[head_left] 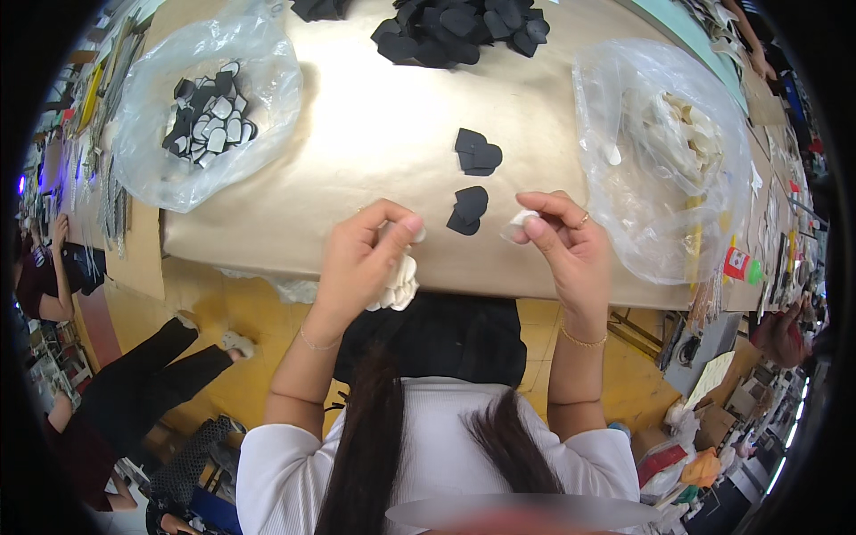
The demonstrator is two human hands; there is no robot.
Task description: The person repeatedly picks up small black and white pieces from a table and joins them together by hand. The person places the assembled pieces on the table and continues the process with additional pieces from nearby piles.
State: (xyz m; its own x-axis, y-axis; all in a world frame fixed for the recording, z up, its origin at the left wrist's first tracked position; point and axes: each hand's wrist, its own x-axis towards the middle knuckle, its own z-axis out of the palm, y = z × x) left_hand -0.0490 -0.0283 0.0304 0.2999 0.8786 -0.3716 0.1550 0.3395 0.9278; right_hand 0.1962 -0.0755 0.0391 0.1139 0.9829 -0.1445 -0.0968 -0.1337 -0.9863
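Note:
My left hand (370,254) is curled around a bunch of small cream-white pieces (399,287), which stick out below its fingers. Between the thumb and fingers of my right hand (566,245) is a small white piece (519,223), pinched above the table's near edge. Between and beyond my hands lie two small groups of black rounded-end pieces, one nearer (468,211) and one farther (479,153). The pieces in each group overlap. My left thumb and fingertips press together at the top of the bunch.
A large pile of black pieces (455,31) lies at the table's far side. To the left, a clear plastic bag (267,98) holds black and white pieces (214,120). Another clear bag (615,214) on the right contains cream pieces (691,138). Other people stand at the left.

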